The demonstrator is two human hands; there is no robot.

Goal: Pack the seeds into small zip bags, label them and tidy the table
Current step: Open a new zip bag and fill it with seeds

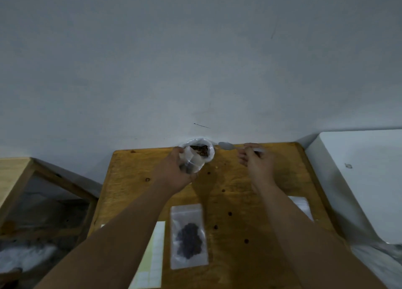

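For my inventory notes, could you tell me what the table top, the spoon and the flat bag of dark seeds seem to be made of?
Brown table top: likely varnished wood, dark knots showing. Grey spoon in the right hand: perhaps metal; dull sheen, too blurred to confirm. Flat seed bag: clear thin plastic; the seeds show through.

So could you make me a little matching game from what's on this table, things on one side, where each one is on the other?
Things:
1. spoon
2. filled zip bag
3. label sheet
4. seed container

Places:
A. at the table's far edge, by the wall
B. lying flat in the middle of the table's near part
C. held in the right hand
D. partly under the left forearm

Pairs: 1-C, 2-B, 3-D, 4-A
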